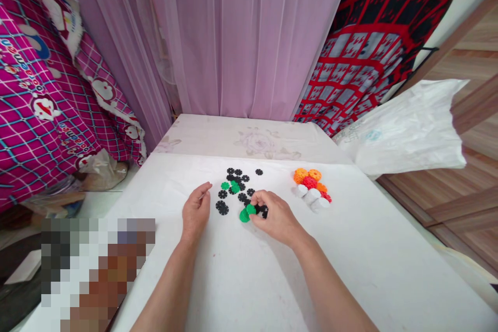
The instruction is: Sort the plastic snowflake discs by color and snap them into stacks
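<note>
Several black notched discs (238, 187) and a few green ones (233, 185) lie scattered at the middle of the white table (241, 270). My right hand (274, 218) is pinched on a small cluster of green discs (246, 212) joined with black ones. My left hand (196, 210) rests on the table just left of a large black disc (222, 208), its fingers curled loosely with nothing seen in them.
A built clump of orange, red and white discs (311, 189) sits right of the pile. A white plastic bag (404, 129) lies at the table's right edge. Pink curtains (241, 36) hang behind; patterned blankets (46, 78) flank both sides.
</note>
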A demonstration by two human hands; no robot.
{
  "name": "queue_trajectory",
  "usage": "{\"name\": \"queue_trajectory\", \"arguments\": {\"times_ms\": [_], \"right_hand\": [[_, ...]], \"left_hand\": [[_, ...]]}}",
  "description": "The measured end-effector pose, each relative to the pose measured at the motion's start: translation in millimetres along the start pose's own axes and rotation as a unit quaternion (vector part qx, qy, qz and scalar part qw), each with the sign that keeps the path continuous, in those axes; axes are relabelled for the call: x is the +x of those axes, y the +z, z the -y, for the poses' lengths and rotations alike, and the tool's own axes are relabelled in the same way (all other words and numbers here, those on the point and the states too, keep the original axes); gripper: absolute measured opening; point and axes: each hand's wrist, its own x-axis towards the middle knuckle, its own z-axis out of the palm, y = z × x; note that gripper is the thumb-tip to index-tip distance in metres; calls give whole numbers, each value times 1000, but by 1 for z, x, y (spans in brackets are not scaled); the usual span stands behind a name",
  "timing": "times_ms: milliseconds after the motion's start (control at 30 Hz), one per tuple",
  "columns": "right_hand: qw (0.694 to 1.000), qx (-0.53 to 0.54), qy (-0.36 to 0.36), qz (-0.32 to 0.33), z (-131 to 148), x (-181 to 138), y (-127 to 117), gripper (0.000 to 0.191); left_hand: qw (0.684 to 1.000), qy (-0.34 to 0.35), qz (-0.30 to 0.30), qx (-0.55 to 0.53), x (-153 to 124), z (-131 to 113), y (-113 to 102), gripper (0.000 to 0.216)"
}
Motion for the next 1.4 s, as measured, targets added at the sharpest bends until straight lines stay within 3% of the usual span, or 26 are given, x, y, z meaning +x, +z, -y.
{"name": "queue_trajectory", "arguments": {"times_ms": [167, 400, 567, 833, 1033, 1233, 1400], "right_hand": [[998, -56, -7, 15, 4, 2, 4, 28], [999, -51, -6, 15, 3, 2, 4, 27], [998, -67, -17, -4, -8, 25, 4, 16], [978, -197, -26, 69, -9, 74, 24, 28], [969, -208, -23, 129, -11, 88, 27, 27], [976, -194, -12, 99, -18, 87, 25, 21], [993, -108, 27, 37, -21, 64, 12, 16]], "left_hand": [[1000, -2, -2, 3, -1, -1, 0, 27], [1000, -3, -1, 0, -1, 0, 0, 28], [1000, -5, 1, -4, 1, 3, 0, 28], [1000, -3, 0, -4, 1, 5, 1, 28], [1000, -7, 0, -4, -1, 1, 0, 28], [1000, -9, 0, -4, 0, 0, 0, 27], [1000, -12, 0, 1, 0, 1, 0, 27]]}}
